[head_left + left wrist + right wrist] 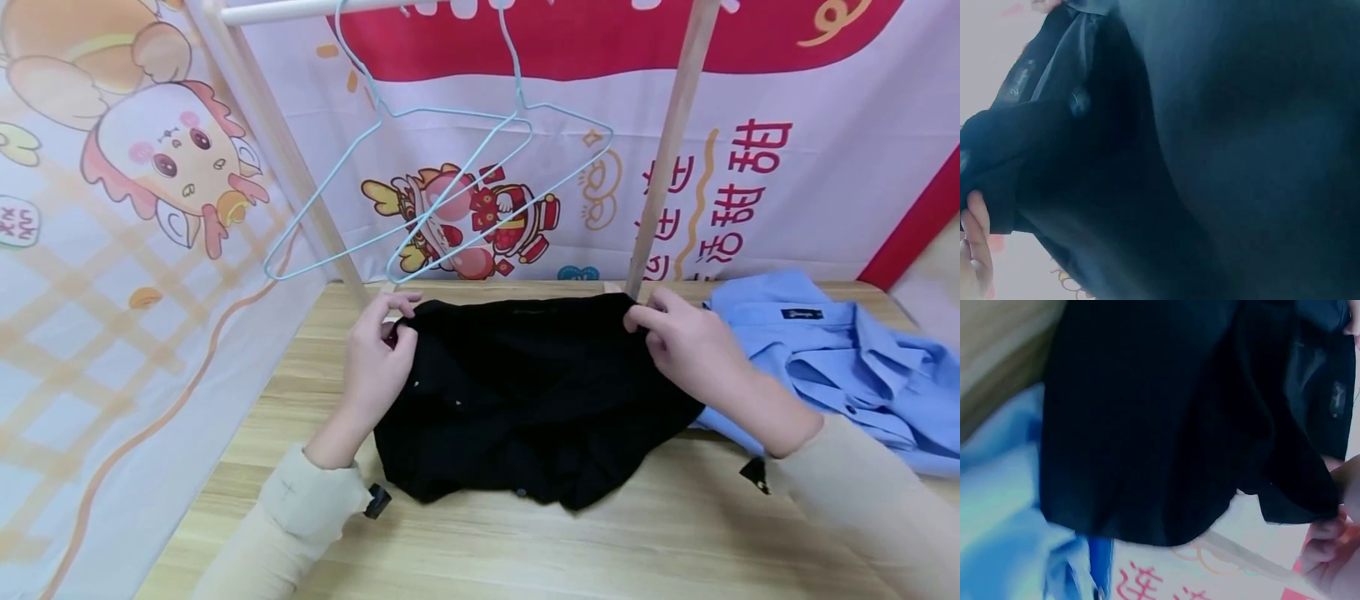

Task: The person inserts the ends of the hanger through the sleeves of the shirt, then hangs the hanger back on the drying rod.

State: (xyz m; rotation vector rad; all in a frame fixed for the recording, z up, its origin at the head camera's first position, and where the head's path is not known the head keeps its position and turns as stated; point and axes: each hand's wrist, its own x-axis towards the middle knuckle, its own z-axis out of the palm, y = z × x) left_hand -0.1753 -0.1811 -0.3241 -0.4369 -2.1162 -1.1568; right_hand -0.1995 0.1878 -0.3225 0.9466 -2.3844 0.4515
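While both hands work at its far edge, the black garment (525, 392) lies spread on the wooden table (600, 542), its near hem bunched toward the person. The left hand (378, 362) pinches the garment's top left corner, thumb and curled fingers closed on the cloth; the left wrist view shows a fingertip (975, 215) folded over a dark fold of the same fabric, with what may be a small label on the collar, though the picture is too dim to be sure. The right hand (686, 346) grips the top right corner in the same way, fingers curled round the edge, and the right wrist view shows its fingers (1329, 547) holding a hanging flap of black cloth.

Just beside the garment on the right, and partly under its edge, a light blue shirt (840, 358) lies crumpled on the table, a dark label at its collar. Two pale blue wire hangers (442, 187) hang from a white rail (300, 10) above the far side of the table, between two slanted wooden posts (671, 142). Behind them hangs a pink and red cartoon banner (750, 150). Both forearms wear cream sleeves (300, 508).
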